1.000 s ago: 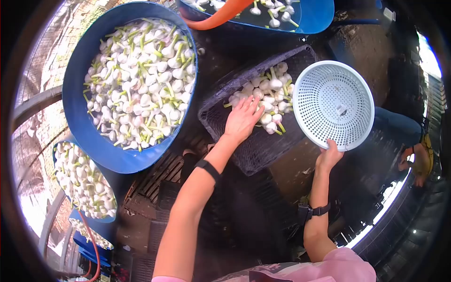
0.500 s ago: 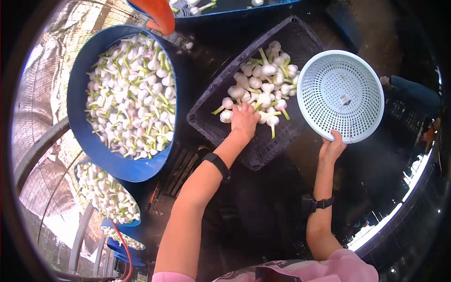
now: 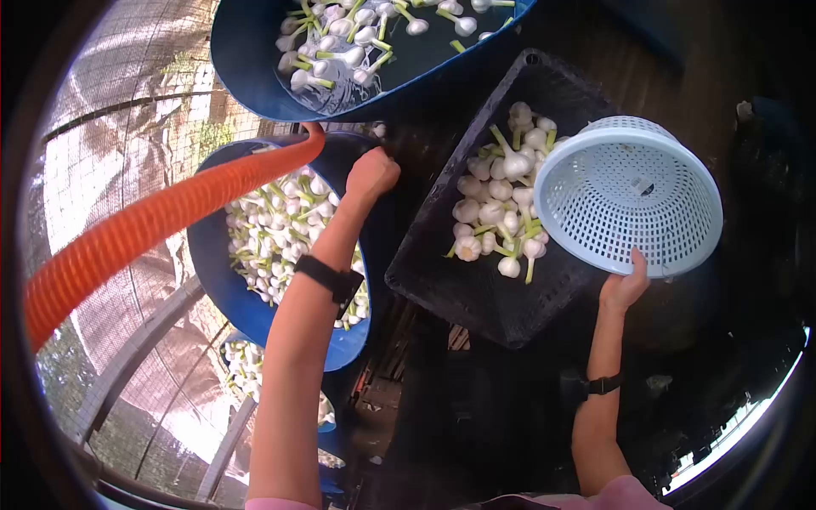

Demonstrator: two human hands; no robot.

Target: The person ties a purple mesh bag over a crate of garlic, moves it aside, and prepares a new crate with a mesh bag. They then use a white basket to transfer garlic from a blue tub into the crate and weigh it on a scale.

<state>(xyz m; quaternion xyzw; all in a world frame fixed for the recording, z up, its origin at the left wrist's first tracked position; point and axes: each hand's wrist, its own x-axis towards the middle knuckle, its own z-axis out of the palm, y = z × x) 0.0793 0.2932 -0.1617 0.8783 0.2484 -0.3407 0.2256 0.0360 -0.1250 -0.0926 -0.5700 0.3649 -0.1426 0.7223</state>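
Note:
My right hand (image 3: pixel 625 287) grips the near rim of a pale blue plastic colander (image 3: pixel 586 246), thumb over the edge. The colander is tilted with its bowl open toward me, partly over a black crate (image 3: pixel 463 306). A pile of garlic bulbs (image 3: pixel 501 191) with short green stems lies in that crate. My left hand (image 3: pixel 372 176) is closed, fingers curled, beside the rim of a blue tub full of garlic (image 3: pixel 285 238). What it holds, if anything, is hidden.
Another blue tub (image 3: pixel 408 100) at the top holds water and floating garlic. A ribbed orange hose (image 3: pixel 170 208) crosses from the left toward the tubs. Further garlic containers (image 3: pixel 244 365) stand at lower left, near a metal rail (image 3: pixel 140 353) and mesh netting.
My left hand has left the garlic in the crate and moved left to the tub's edge. The view has shifted, showing more hose and water tub. My right hand keeps the colander, now tilted more.

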